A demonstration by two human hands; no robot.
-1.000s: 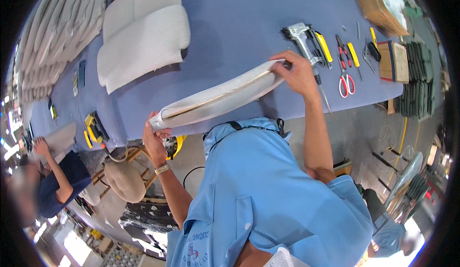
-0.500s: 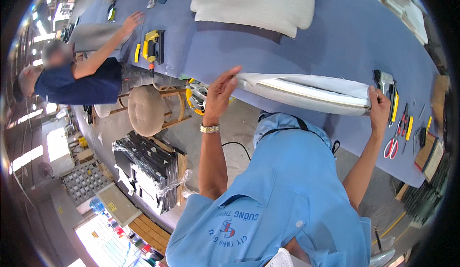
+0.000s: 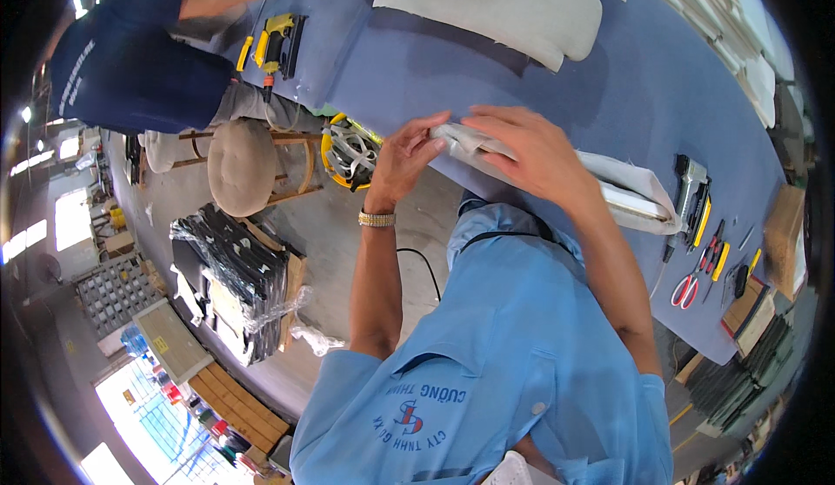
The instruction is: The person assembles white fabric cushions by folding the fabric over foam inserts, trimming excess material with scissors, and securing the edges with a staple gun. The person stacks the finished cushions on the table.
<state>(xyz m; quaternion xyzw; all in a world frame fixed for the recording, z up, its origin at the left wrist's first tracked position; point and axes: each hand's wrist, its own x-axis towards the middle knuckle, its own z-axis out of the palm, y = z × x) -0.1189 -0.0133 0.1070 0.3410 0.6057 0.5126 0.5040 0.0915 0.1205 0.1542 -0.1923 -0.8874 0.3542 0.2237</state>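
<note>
A long padded panel (image 3: 631,185) in pale fabric lies along the front edge of the blue-grey covered table. White filling shows in the open slit at its right part. My left hand (image 3: 407,161), with a metal watch on the wrist, grips the panel's left end between thumb and fingers. Close beside it, my right hand (image 3: 535,154) reaches across the panel, fingers over the top and thumb on the near side, closed around the fabric. The palm hides part of the panel's middle. Beyond my hands rest pale upholstered pads (image 3: 487,6), one on another.
At right lie a silver staple gun (image 3: 689,191), red-handled scissors (image 3: 685,290) and a yellow cutter (image 3: 720,261). A yellow-black staple gun (image 3: 280,43) lies at left. A co-worker (image 3: 148,59) leans over the table there. Below stand a tufted stool (image 3: 241,167) and a plastic-wrapped stack (image 3: 248,280).
My right hand has let go of the panel's right end and moved left along it, next to my left hand. The co-worker's body appears closer, as the view has shifted.
</note>
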